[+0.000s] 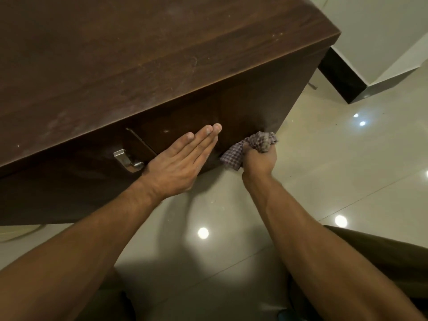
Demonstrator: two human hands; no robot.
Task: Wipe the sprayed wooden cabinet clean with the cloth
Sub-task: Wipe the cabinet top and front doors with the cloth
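A dark brown wooden cabinet (pixel 143 66) fills the upper left, seen from above, with a dusty top and a glossy front door. My left hand (pixel 183 161) lies flat with straight fingers against the door front, just right of a metal handle (pixel 126 159). My right hand (pixel 259 158) grips a bunched checked cloth (pixel 254 144) and presses it against the door's lower right corner, close to the floor.
Glossy cream floor tiles (pixel 347 158) spread to the right and below, with ceiling lights reflected in them. A white wall with a black skirting (pixel 340 75) stands behind the cabinet's right end. My knees show at the bottom edge.
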